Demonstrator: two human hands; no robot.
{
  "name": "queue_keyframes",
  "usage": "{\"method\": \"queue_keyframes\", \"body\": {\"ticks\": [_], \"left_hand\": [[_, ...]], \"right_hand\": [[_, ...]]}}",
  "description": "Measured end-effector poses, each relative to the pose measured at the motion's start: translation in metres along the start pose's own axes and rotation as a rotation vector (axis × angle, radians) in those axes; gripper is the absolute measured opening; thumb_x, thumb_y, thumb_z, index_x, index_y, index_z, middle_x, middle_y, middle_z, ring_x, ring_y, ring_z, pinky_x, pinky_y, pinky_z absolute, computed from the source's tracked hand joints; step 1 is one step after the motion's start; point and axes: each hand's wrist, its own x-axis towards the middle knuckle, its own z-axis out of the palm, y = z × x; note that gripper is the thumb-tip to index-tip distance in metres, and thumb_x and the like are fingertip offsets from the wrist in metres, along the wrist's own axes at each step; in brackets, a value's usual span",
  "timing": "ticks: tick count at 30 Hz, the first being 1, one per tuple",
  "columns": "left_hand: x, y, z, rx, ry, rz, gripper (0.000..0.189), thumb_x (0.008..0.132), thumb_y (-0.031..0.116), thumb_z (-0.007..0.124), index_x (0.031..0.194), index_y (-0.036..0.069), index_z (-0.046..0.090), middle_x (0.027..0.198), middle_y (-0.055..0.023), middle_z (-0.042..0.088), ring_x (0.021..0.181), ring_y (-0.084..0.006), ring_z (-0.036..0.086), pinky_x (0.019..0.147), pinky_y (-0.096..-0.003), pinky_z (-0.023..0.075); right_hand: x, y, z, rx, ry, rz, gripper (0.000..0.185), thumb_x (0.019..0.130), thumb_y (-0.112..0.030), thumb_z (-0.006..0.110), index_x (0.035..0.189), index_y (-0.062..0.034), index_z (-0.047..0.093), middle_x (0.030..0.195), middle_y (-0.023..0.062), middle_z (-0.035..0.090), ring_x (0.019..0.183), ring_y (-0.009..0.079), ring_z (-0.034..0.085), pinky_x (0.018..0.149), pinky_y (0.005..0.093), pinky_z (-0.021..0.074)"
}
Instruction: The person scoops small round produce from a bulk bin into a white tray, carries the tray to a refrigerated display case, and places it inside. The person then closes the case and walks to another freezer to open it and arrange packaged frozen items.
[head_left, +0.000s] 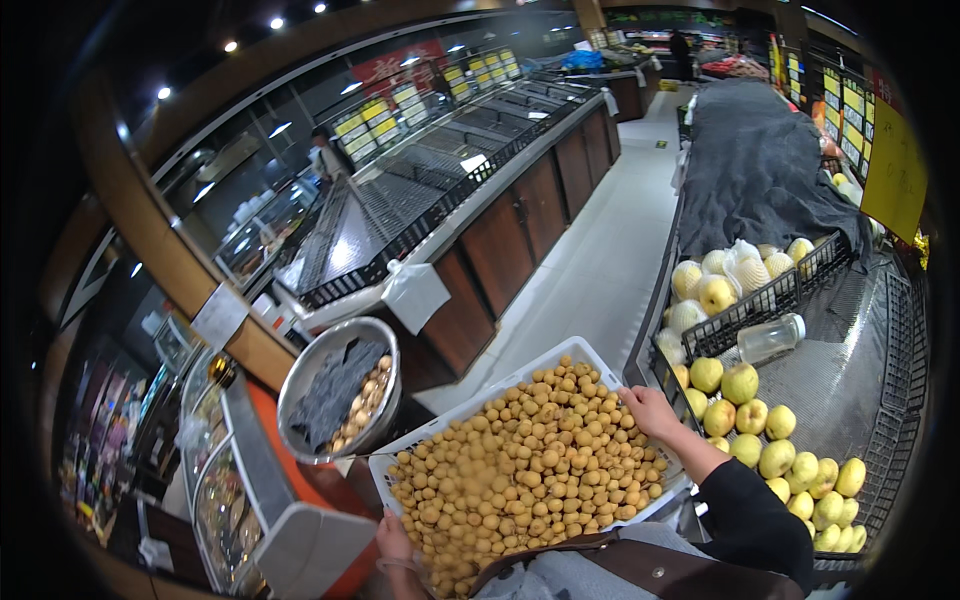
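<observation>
A white plastic crate (581, 349) heaped with small round tan fruit, seemingly longans (525, 450), is held in front of my body. My left hand (394, 537) grips its rim at the near left corner, where a bracelet shows on the wrist. On the right side, my right hand (651, 412) clasps the opposite rim, the thumb over the edge. The crate's near edge is partly hidden by my grey clothing and brown apron (592, 574). Close to my right forearm lie loose yellow-green fruit, apples or pears (776, 457), on the display stand.
A metal bowl (394, 352) with dark cloth and round brownish produce stands left. Right are foam-netted fruit (742, 270), a clear plastic jar (771, 337) and a dark cover cloth (757, 165). A tiled aisle (592, 247) runs beside a wood-fronted counter (517, 240). A person (330, 157) stands beyond.
</observation>
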Motion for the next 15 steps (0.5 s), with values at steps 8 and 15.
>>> {"method": "queue_keyframes", "body": {"ticks": [8,15], "left_hand": [[0.223,0.078,0.2,0.097,-0.361,0.179,0.042,0.101,0.031,0.041,0.098,-0.006,0.061,0.085,-0.0041,0.063,0.078,-0.0111,0.053,0.072,-0.0274,0.0442],[0.339,0.13,0.414,0.234,-0.488,0.324,0.049,0.099,0.037,0.043,0.084,-0.006,0.061,0.07,-0.0067,0.06,0.067,-0.013,0.05,0.063,-0.032,0.043]], "right_hand": [[0.164,0.029,-0.006,0.035,0.266,0.193,0.05,0.093,-0.043,0.051,0.081,0.0045,0.06,0.072,0.023,0.06,0.07,0.0393,0.058,0.067,0.0422,0.0462],[0.311,0.076,-0.031,0.066,0.425,0.27,0.049,0.093,-0.041,0.051,0.08,0.0054,0.059,0.072,0.0241,0.06,0.068,0.0392,0.058,0.065,0.0437,0.0447]]}}
